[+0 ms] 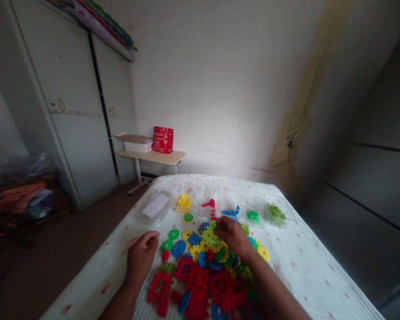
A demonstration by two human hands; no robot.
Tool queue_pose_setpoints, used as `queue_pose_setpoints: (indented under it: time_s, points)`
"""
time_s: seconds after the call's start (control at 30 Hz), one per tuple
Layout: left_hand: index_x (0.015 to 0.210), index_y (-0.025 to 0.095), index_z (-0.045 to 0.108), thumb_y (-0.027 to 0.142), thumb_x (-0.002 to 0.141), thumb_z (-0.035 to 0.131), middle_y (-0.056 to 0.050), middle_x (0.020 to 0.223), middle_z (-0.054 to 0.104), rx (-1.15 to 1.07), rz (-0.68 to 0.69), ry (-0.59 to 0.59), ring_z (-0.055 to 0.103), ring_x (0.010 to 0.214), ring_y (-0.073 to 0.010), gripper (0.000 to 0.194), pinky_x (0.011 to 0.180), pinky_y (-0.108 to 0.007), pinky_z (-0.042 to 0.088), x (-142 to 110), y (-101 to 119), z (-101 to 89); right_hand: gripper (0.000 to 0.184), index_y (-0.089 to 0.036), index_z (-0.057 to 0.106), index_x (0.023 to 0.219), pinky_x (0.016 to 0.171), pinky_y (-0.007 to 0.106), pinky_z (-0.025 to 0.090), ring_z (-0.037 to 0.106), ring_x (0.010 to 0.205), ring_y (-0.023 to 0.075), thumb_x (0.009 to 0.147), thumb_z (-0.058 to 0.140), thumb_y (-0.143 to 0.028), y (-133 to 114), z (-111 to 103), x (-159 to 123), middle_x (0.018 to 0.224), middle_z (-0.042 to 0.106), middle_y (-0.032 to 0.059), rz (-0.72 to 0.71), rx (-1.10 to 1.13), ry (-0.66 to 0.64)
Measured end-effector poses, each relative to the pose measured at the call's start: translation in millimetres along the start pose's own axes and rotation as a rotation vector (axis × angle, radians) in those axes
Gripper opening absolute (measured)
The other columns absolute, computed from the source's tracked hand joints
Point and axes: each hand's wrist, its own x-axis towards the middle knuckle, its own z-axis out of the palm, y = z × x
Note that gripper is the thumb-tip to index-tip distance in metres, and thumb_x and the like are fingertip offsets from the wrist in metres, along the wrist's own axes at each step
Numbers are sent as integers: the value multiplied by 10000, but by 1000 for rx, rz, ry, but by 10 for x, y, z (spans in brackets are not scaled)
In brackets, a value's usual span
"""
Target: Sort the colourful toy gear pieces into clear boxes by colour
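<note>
Our left hand (142, 256), loosely curved and part-spread, lies left of the multicoloured plastic gear heap (196, 253); our right hand (232, 233) reaches a lime-green square plastic gear (210, 237), its pinch unclear.

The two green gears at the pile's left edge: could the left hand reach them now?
Probably yes: the left hand is close by, with only tablecloth showing between it and the two green gears.

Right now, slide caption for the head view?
Right hand at a heap of red, yellow, blue and green plastic gear pieces on a white, red-spotted tablecloth; left hand alongside.
</note>
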Motion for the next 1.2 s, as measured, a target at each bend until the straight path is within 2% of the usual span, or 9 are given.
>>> queue_pose_setpoints:
  time_s: [0.13, 0.27, 0.37, 0.43, 0.57, 0.73, 0.87, 1.0, 1.2]
  points:
    - [724, 218, 663, 387, 650, 491, -15, 721, 710, -8, -14, -2, 638, 662, -190, 252, 655, -256, 488, 17, -55, 9, 177, -178, 576, 851, 569, 222, 387, 479, 608, 110, 689, 530, -231, 165, -234, -88, 668, 567, -31, 47, 35, 100]
    - [718, 221, 664, 403, 632, 499, -18, 720, 709, -10, -42, -18, 639, 673, -196, 260, 659, -255, 487, 10, -59, 18, 304, -147, 593, 902, 599, 267, 430, 563, 632, 152, 683, 534, -350, 413, -747, -148, 730, 650, 29, 161, 28, 378]
    - [717, 217, 663, 420, 624, 499, -23, 736, 714, -23, -51, -31, 645, 701, -203, 277, 679, -256, 488, -3, -40, 29, 389, -137, 612, 966, 667, 278, 442, 616, 745, 191, 686, 517, -389, 613, -1241, -139, 825, 687, 79, 294, -217, 627]
    - [725, 215, 665, 428, 625, 494, -23, 741, 715, -25, -63, -50, 645, 697, -202, 291, 682, -254, 489, -8, -29, 35, 388, -163, 633, 984, 683, 268, 440, 627, 809, 206, 690, 513, -387, 724, -1527, -88, 895, 695, 85, 464, -443, 747]
    - [748, 209, 671, 436, 630, 494, -21, 749, 714, -19, -84, -70, 643, 691, -195, 312, 672, -246, 488, -6, -28, 35, 379, -139, 651, 994, 662, 308, 434, 628, 841, 265, 709, 496, -335, 878, -1857, 124, 914, 691, 152, 613, -556, 816]
    - [749, 213, 675, 426, 638, 500, -15, 750, 712, 4, -72, -57, 642, 709, -196, 297, 676, -249, 483, -1, -37, 29, 372, -111, 677, 935, 602, 324, 430, 633, 784, 288, 694, 522, -350, 999, -1955, 388, 847, 684, 190, 666, -625, 786]
    - [744, 216, 671, 403, 659, 494, -10, 740, 708, 8, -58, -50, 635, 696, -191, 271, 685, -258, 483, -12, -25, 35, 375, -116, 670, 967, 590, 314, 414, 632, 757, 274, 704, 487, -311, 1001, -1935, 355, 838, 685, 173, 623, -668, 772]
    - [732, 207, 661, 376, 672, 479, -15, 726, 703, -21, -26, -34, 633, 696, -188, 256, 688, -261, 486, -29, -1, 35, 360, -162, 673, 946, 618, 290, 405, 628, 760, 238, 738, 432, -331, 962, -1809, 63, 870, 694, 125, 492, -693, 771]
    - [776, 192, 659, 348, 713, 477, -19, 750, 696, -50, 40, -60, 631, 708, -177, 247, 682, -259, 486, -106, 114, 37, 409, -158, 664, 837, 604, 284, 444, 641, 698, 231, 723, 402, -450, 1081, -1495, -643, 804, 702, 106, 234, -639, 768]
